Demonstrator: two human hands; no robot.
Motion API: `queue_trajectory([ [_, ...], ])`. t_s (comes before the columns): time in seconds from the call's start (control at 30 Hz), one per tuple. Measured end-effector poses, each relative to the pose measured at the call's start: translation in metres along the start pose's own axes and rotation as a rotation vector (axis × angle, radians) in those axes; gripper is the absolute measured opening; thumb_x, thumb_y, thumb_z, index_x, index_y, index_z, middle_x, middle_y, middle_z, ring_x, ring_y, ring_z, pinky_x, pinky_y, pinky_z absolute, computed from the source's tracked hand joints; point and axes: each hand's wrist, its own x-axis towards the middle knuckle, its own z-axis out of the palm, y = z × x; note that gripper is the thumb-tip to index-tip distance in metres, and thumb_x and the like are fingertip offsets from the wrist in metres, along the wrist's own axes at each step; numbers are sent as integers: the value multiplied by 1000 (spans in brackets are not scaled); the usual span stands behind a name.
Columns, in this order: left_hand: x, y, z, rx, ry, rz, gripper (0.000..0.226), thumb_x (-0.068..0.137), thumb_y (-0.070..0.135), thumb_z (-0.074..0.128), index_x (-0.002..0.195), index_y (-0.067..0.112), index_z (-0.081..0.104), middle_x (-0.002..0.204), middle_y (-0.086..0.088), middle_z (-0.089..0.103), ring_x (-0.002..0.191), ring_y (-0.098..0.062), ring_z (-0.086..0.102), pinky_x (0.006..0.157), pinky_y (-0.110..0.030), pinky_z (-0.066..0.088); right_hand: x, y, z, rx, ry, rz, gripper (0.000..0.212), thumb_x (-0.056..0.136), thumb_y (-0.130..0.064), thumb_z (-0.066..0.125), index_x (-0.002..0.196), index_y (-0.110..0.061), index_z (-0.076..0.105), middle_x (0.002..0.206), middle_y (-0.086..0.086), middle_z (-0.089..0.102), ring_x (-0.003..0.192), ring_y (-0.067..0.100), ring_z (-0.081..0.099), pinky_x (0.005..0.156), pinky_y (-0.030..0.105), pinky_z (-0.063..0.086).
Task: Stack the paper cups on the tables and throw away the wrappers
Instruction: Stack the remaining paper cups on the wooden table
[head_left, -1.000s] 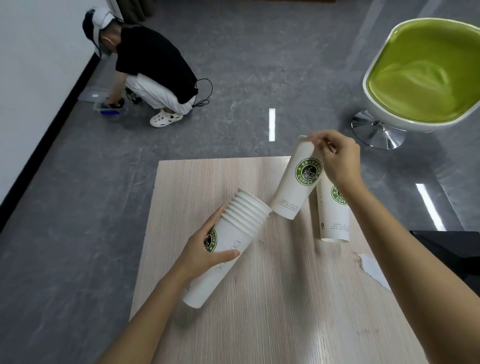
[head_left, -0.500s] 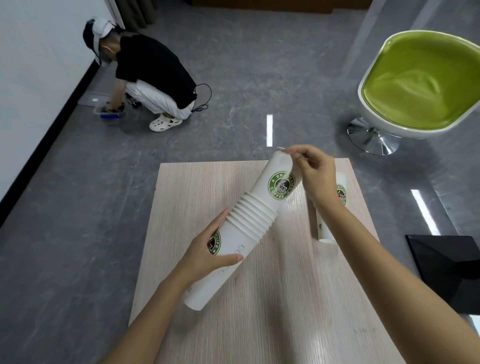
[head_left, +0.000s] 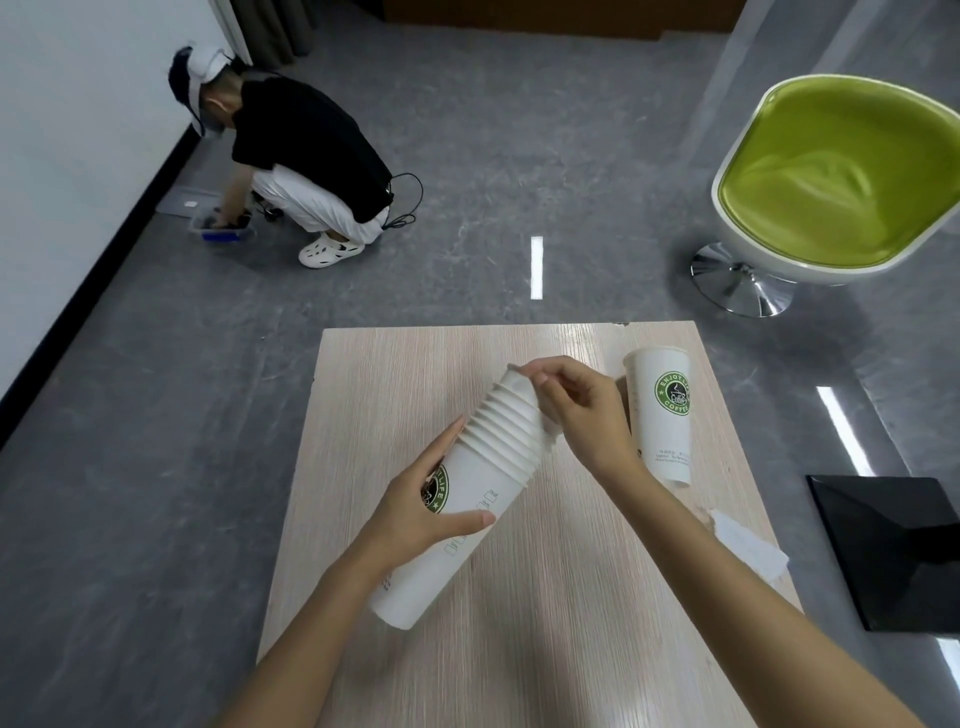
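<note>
A stack of white paper cups (head_left: 470, 499) with green coffee logos is held tilted above the light wooden table (head_left: 545, 649), rims pointing up and away. My left hand (head_left: 423, 506) grips the stack around its lower body. My right hand (head_left: 576, 410) rests at the rim end, fingertips on the top cup's rim. A single cup (head_left: 662, 413) stands upright on the table to the right of my right hand. A clear wrapper (head_left: 745, 543) lies near the table's right edge.
A green and white swivel chair (head_left: 841, 176) stands at the far right. A black object (head_left: 898, 551) sits on the floor right of the table. A person (head_left: 306, 150) crouches by the left wall over a small box (head_left: 223, 226).
The cup my right hand held has slid fully into the stack, so only its rim shows. The single upright cup is uncovered as my right hand came left. My view shifted.
</note>
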Motion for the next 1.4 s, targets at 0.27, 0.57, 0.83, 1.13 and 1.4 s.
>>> queue_trajectory([
  [0.27, -3, 1, 5, 8, -4, -6, 103, 65, 32, 89, 142, 59, 26, 137, 29, 46, 111, 9, 55, 86, -22, 53, -15, 6, 7, 61, 26, 25, 19, 93, -3, 51, 92, -12, 68, 101, 0, 73, 95, 21, 67, 85, 36, 52],
  [0.57, -3, 3, 14, -4, -28, -15, 104, 54, 49, 87, 138, 64, 29, 139, 26, 49, 119, 0, 54, 97, -33, 53, -23, 16, 7, 87, 121, 76, 21, 91, -1, 52, 89, -13, 70, 97, -1, 74, 96, 18, 67, 85, 34, 53],
  [0.83, 5, 2, 22, 10, -32, -27, 104, 62, 36, 90, 143, 58, 29, 138, 25, 49, 117, 3, 54, 92, -24, 52, -23, 21, -2, 91, 100, 107, 24, 91, -2, 52, 86, -18, 69, 98, 0, 73, 94, 18, 67, 82, 29, 52],
  [1.13, 17, 6, 32, -14, -32, -25, 102, 67, 28, 89, 145, 54, 28, 136, 28, 49, 110, 12, 54, 86, -19, 53, -9, 20, -32, 23, 109, 66, 21, 94, -2, 49, 95, -13, 68, 78, -1, 65, 77, 7, 59, 74, 16, 47],
  [1.4, 39, 15, 41, -27, -22, -38, 103, 68, 26, 89, 147, 50, 26, 135, 30, 46, 115, 11, 50, 85, -15, 47, 13, 30, -73, -48, 192, 81, 20, 95, -3, 47, 96, -4, 67, 79, 3, 67, 79, 14, 63, 76, 19, 50],
])
